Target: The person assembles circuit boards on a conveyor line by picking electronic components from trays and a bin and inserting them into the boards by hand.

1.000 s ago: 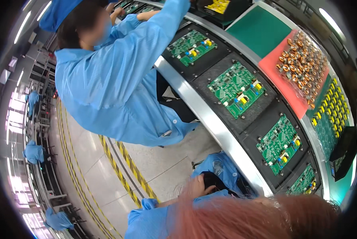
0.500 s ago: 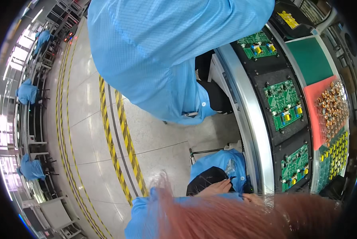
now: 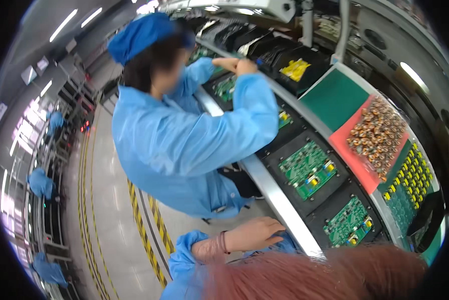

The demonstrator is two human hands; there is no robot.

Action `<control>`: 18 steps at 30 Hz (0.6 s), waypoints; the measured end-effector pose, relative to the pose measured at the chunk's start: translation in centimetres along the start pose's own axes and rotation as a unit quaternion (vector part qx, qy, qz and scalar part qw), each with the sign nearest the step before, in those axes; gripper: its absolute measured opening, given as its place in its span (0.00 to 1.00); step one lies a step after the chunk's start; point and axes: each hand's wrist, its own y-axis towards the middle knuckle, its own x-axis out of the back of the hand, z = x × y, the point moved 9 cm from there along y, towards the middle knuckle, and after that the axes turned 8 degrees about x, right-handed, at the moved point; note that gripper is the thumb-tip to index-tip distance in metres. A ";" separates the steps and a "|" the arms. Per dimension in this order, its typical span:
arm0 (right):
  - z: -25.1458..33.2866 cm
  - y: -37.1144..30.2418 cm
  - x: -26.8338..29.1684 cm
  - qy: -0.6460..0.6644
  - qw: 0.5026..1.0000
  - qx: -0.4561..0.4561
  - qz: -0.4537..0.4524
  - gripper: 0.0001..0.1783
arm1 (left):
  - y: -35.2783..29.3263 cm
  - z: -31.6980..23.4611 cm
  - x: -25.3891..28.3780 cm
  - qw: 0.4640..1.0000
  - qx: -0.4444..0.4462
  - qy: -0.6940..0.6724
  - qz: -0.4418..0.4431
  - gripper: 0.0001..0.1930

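My left hand (image 3: 257, 233) is at the lower middle, beside the metal edge rail (image 3: 280, 204) of the line. A dark band circles the wrist, below a blue sleeve (image 3: 185, 252). Its fingers are stretched out and slightly bent over blue cloth, with nothing visible in them. Reddish hair covers the bottom of the view, and my right hand does not show. Nearest on the line is a green circuit board (image 3: 348, 222) with yellow parts, lying in a black carrier. A similar board (image 3: 307, 170) lies in the carrier beyond it.
A co-worker in blue (image 3: 184, 135) works ahead at the line. Along its right side are a bag of copper-coloured coils (image 3: 377, 132) on pink foam (image 3: 340, 145), rows of yellow parts (image 3: 413, 172), a green mat (image 3: 334, 97) and a black bin with yellow pieces (image 3: 295, 70).
The view has tilted up, bringing the co-worker's head and hands into sight. My left hand now shows nearer the rail, with its wrist exposed. My right hand has gone out of sight.
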 end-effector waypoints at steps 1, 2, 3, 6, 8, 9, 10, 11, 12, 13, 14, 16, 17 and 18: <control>-9.3 -5.2 3.6 -0.103 0.959 -0.265 0.008 0.17 | 1.6 -1.1 0.5 1.000 -0.014 0.018 0.009 0.17; -11.6 -5.4 5.2 -0.118 0.970 -0.212 -0.032 0.17 | 3.3 -2.6 0.7 0.998 -0.062 0.014 0.026 0.17; -12.6 -6.0 7.0 -0.145 0.974 -0.161 -0.072 0.18 | 4.9 -4.1 0.4 0.992 -0.116 0.004 0.049 0.18; -18.2 -6.0 8.0 -0.203 0.955 -0.198 -0.084 0.19 | 11.0 -8.2 2.4 0.988 -0.144 0.030 0.041 0.16; -17.7 -5.1 7.6 -0.249 0.944 -0.185 -0.112 0.16 | 15.8 -11.7 3.1 0.985 -0.169 0.029 0.034 0.14; -15.5 -2.3 6.7 -0.261 0.940 -0.196 -0.102 0.15 | 18.6 -11.9 2.9 0.983 -0.181 0.017 0.007 0.11; -13.6 -0.8 7.2 -0.261 0.937 -0.190 -0.133 0.13 | 21.7 -12.3 2.7 0.983 -0.180 0.034 -0.017 0.10; -11.7 0.8 7.7 -0.259 0.935 -0.181 -0.161 0.11 | 24.5 -12.6 2.4 0.982 -0.176 0.051 -0.045 0.09; -8.6 2.9 8.1 -0.257 0.936 -0.160 -0.179 0.11 | 26.8 -13.4 2.4 0.965 -0.200 0.113 -0.126 0.08; -5.9 4.1 8.4 -0.255 0.936 -0.145 -0.194 0.10 | 28.4 -14.7 2.0 0.938 -0.223 0.172 -0.201 0.07; -4.9 5.0 8.1 -0.251 0.941 -0.142 -0.178 0.10 | 29.7 -16.0 1.6 0.929 -0.241 0.176 -0.219 0.07; -6.3 5.6 7.4 -0.228 0.949 -0.175 -0.126 0.11 | 30.8 -18.5 -0.3 0.933 -0.271 0.151 -0.181 0.07; -8.1 5.6 6.6 -0.209 0.950 -0.213 -0.094 0.11 | 31.2 -19.3 -1.2 0.936 -0.287 0.123 -0.160 0.07; -9.0 6.4 5.7 -0.223 0.952 -0.198 -0.072 0.12 | 31.5 -19.4 -2.0 0.932 -0.297 0.143 -0.151 0.09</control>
